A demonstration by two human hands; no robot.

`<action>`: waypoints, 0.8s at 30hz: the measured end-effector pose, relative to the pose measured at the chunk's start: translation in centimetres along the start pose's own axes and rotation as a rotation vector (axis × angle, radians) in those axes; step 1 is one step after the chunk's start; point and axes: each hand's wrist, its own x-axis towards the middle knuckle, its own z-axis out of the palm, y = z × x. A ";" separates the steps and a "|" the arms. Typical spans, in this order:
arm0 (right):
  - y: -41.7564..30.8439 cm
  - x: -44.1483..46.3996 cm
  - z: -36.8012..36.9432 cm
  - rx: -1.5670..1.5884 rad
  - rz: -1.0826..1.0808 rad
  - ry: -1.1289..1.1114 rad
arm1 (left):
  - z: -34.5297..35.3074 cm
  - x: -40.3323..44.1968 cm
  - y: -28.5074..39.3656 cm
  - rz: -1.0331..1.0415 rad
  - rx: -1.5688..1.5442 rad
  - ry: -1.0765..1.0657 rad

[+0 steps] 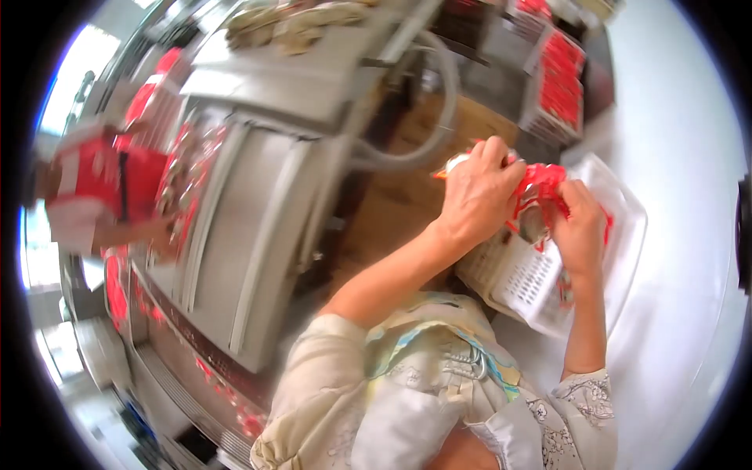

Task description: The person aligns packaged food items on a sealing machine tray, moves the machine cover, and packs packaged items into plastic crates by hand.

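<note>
Over a white plastic basket (526,283), both my hands are closed on a bunch of red and clear plastic packets (540,182). My left hand (479,188) grips its left end with bent fingers, and something white and orange sticks out beside the knuckles. My right hand (580,227) pinches the other side, lower and to the right. Loose red strips dangle between the hands. Inside the basket a few red and shiny pieces lie below my right hand, partly hidden by it. Blur hides the print on the packets.
At left stands a steel machine (266,211) with a belt carrying red packets. A co-worker in red (110,180) is beside it. Crates of red packets (558,82) stand at the back. A grey hose (439,117) curves under the machine, and a white wall (681,196) borders the right.
</note>
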 end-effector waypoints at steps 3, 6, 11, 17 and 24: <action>-8.3 3.8 8.0 0.123 -0.181 -0.155 | -9.2 -4.5 -7.4 -0.200 0.176 0.088; -16.1 7.3 17.4 0.260 -0.391 -0.323 | -16.8 -9.8 -14.5 -0.409 0.345 0.185; -26.9 10.1 31.9 0.352 -0.718 -0.530 | -25.3 -17.9 -22.9 -0.724 0.495 0.339; -33.8 11.4 42.5 0.354 -0.983 -0.777 | -28.8 -23.4 -28.0 -1.067 0.552 0.428; -35.1 13.4 48.7 0.384 -1.005 -0.898 | -27.6 -24.5 -32.0 -1.273 0.597 0.554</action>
